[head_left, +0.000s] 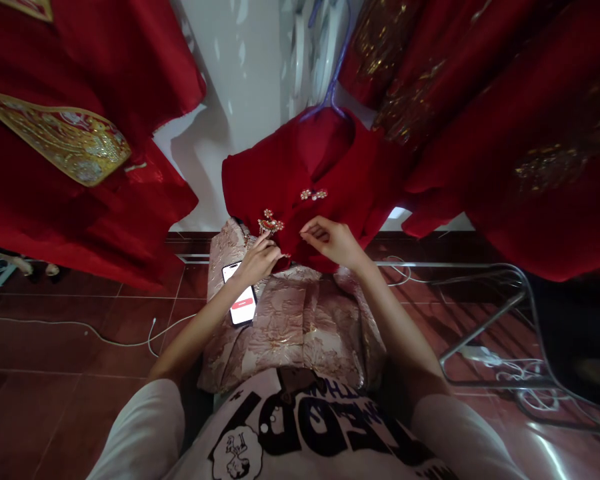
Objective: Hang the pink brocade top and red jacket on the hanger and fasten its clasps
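Note:
A red garment (275, 160) hangs in front of me on a purple hanger (333, 80), its lower part reaching my lap. A beaded ornament (271, 224) with hanging strands sits on its left side, and a smaller jewelled ornament (314, 194) lies near the neckline. My left hand (261, 259) is closed on the cloth just below the beaded ornament, one finger touching the strands. To the right, my right hand (330, 241) is raised before the cloth with thumb and forefinger pinched together. Whatever is in that pinch is too small to see.
A shiny pink patterned cloth (300, 327) covers my lap, with a lit phone (240, 293) on its left. Red embroidered garments (155, 73) hang on both sides. A metal-framed chair (530, 313) stands right, near tangled white cables (535, 383). Another cable (100, 339) crosses the tiled floor.

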The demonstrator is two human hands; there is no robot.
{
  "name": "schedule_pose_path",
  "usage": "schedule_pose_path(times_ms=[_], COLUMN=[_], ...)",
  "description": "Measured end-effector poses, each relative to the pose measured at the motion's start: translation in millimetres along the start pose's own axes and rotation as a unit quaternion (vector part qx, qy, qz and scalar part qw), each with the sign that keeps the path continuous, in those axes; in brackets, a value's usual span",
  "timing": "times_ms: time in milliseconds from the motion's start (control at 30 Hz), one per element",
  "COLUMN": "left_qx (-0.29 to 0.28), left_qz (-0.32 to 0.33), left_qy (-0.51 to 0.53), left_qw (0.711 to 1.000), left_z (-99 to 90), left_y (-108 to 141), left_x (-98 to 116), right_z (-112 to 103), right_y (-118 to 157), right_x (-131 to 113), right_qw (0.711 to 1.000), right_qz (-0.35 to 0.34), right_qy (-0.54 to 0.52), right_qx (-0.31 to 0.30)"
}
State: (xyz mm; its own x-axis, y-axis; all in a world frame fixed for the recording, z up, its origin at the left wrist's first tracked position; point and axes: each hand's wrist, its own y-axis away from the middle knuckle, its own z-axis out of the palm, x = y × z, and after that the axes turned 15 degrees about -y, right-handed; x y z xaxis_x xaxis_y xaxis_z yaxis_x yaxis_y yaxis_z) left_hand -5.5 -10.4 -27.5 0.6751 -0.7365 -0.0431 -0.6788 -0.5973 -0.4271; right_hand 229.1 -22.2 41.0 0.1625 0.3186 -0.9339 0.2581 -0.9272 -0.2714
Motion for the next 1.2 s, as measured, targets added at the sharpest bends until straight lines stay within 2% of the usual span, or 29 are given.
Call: schedule_pose_path(times_ms=[100,167,233,300,367,433,500,633,733,800,833,867,933,1000,1067,1133,1200], left_qx=[0.022,0.035,0.044,0.056,0.078,0.099,0.109,0.128,0.156,0.143,0.119,0.088,0.041,0.048,0.091,0.112,0.102], left_qz=[-0.094,-0.178,-0.268,-0.354,-0.418,-0.444,-0.455,-0.492,-0.521,-0.519,-0.504,-0.478,-0.399,-0.31,-0.231,-0.176,-0.14], left_qy=[0.087,0.196,0.342,0.473,0.547,0.577,0.581,0.537,0.511,0.517,0.523,0.526,0.507,0.438,0.317,0.178,0.072], left_qw=[0.992,0.964,0.9,0.805,0.721,0.678,0.666,0.674,0.666,0.666,0.677,0.698,0.763,0.843,0.915,0.962,0.982], left_z=[5.8,10.9,15.4,17.5,15.9,11.1,4.7,-4.6,-6.6,-7.8,-9.1,-10.9,-16.9,-25.6,-35.8,-45.3,-52.4], left_y=[-3,-8,-18,-30,-42,-51,-57,-64,-69,-71,-72,-74,-77,-83,-91,-100,-109], left_x=[2,2,0,-3,-7,-7,-4,5,10,12,13,15,17,19,19,17,15], right_z=[-2,-3,-4,-3,-3,-3,-3,-4,-5,-6,-6,-7,-8,-9,-10,-11,-12], right_y=[1,1,0,0,0,0,0,0,1,1,1,1,2,2,3,3,4], right_x=[-4,-4,-4,-3,-2,-1,0,0,-2,-3,-4,-5,-6,-8,-11,-13,-14], right_qw=[1.0,1.0,1.0,1.0,1.0,1.0,1.0,1.0,1.0,1.0,1.0,1.0,1.0,1.0,1.0,1.0,1.0], right_qz=[0.004,0.003,0.003,0.004,0.005,0.004,0.004,0.007,0.011,0.009,0.008,0.008,0.01,0.01,0.006,0.001,-0.002], right_qy=[-0.002,-0.004,-0.006,-0.006,-0.006,-0.004,-0.005,-0.012,-0.011,-0.008,-0.008,-0.008,-0.01,-0.009,-0.006,-0.002,-0.002], right_qx=[-0.001,-0.001,-0.005,-0.011,-0.017,-0.019,-0.019,-0.022,-0.022,-0.019,-0.019,-0.019,-0.019,-0.014,-0.011,-0.012,-0.014])
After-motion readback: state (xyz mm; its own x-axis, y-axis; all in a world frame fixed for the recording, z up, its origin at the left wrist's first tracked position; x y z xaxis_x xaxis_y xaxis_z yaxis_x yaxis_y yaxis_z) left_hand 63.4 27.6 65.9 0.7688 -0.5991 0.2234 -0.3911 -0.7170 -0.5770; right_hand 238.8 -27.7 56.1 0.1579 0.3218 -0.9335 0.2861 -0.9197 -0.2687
